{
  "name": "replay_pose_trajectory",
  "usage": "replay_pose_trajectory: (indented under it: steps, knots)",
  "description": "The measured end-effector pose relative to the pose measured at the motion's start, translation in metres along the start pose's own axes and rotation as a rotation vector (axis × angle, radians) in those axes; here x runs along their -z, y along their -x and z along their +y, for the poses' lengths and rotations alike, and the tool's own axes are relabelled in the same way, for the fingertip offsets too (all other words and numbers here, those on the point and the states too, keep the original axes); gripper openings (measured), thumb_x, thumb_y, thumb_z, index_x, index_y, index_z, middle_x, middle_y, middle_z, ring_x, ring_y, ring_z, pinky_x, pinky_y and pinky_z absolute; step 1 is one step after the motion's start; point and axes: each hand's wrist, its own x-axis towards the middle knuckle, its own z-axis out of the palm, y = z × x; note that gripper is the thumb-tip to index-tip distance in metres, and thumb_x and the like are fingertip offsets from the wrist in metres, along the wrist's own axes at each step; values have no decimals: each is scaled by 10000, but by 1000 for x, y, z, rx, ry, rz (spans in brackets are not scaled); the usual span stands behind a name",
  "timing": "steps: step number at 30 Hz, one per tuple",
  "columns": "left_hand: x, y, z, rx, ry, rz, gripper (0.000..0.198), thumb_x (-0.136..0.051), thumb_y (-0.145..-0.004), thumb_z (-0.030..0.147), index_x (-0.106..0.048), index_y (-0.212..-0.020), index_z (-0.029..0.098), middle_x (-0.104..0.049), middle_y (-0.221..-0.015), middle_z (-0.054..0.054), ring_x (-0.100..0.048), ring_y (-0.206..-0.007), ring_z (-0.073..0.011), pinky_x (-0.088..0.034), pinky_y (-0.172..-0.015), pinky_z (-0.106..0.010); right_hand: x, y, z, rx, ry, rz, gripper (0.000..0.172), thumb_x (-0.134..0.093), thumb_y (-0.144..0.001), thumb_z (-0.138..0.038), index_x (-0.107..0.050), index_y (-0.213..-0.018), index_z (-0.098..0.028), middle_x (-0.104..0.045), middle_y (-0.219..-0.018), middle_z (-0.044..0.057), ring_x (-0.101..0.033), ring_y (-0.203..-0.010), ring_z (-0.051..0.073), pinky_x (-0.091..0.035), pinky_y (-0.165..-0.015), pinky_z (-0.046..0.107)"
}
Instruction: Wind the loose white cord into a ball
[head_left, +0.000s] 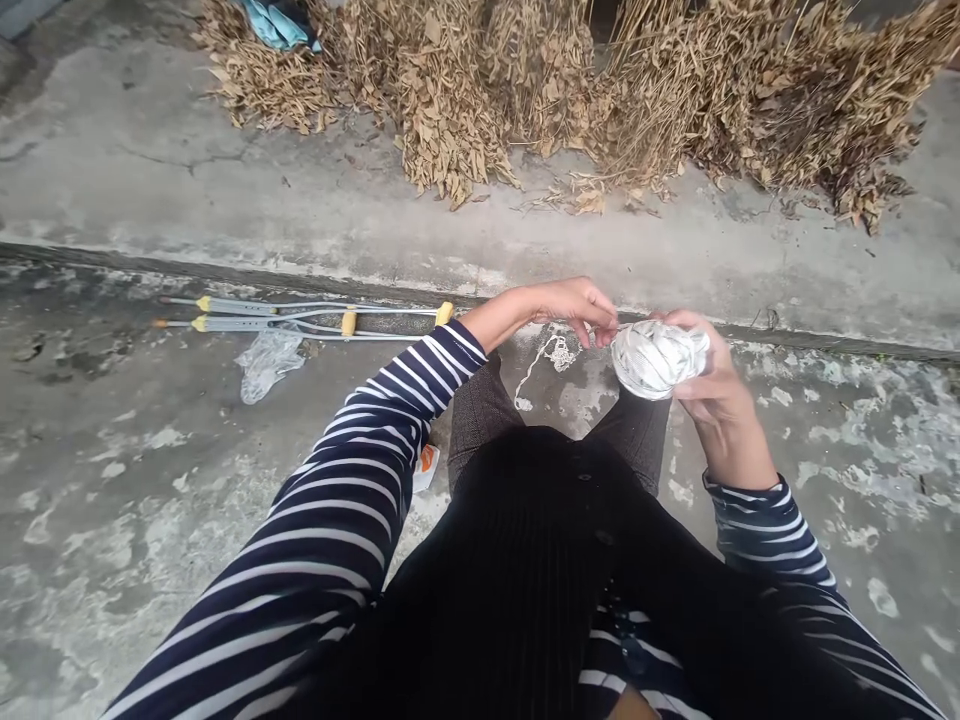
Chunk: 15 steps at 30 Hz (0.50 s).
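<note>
A bulky ball of white cord (658,358) is held up over my lap, its bands crossing one another. My right hand (712,365) wraps round its right side, with the fingers over the top and the thumb side underneath. At the ball's left edge, my left hand (581,308) has its fingertips pinched together on the white cord; the short stretch between them is hard to make out. On the ground between my knees lies a loose tangle of white cord (559,353), with one length trailing down to the left.
Metal crutches (300,318) with yellow pads lie left along the foot of a concrete ledge (315,220). A clear plastic bag (270,362) rests beside them. Dried leafy stalks (525,90) and a blue cloth (277,25) are on the ledge. An orange-and-white packet (426,466) lies by my left leg.
</note>
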Motion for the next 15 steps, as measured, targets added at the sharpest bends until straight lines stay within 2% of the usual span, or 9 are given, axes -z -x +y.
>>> replay_pose_trajectory:
  steps: [4,7,10,15]
  knots:
    - [-9,-8,-16,-66,83,0,181,-797,-875,288,-822,-866,109,-787,-866,-132,-772,-809,-208,-640,-802,-356,5,-6,-14,55,-41,36,709,-1036,-430,-412,-771,-1083,-335,-732,-1151,27,-703,-1134,318,-599,-1033,487]
    - [-12,-12,-36,-79,163,34,225,-797,-884,325,-797,-870,101,-786,-899,-126,-765,-843,-189,-634,-826,-345,8,-13,-27,101,4,83,702,-1027,-421,-465,-778,-1066,-341,-733,-1034,35,-698,-1164,351,-617,-1017,515]
    - [-18,-11,-58,-66,191,87,251,-793,-894,359,-778,-875,109,-784,-879,-98,-753,-839,-155,-625,-831,-308,13,-18,-35,143,94,105,685,-1029,-413,-462,-788,-1043,-340,-712,-951,43,-711,-1046,331,-646,-937,499]
    - [-38,0,-72,-47,238,44,331,-785,-905,442,-763,-931,113,-782,-855,-94,-759,-836,-161,-625,-855,-335,20,-24,-32,239,224,188,647,-1048,-459,-406,-764,-1037,-342,-661,-940,16,-634,-819,199,-628,-757,383]
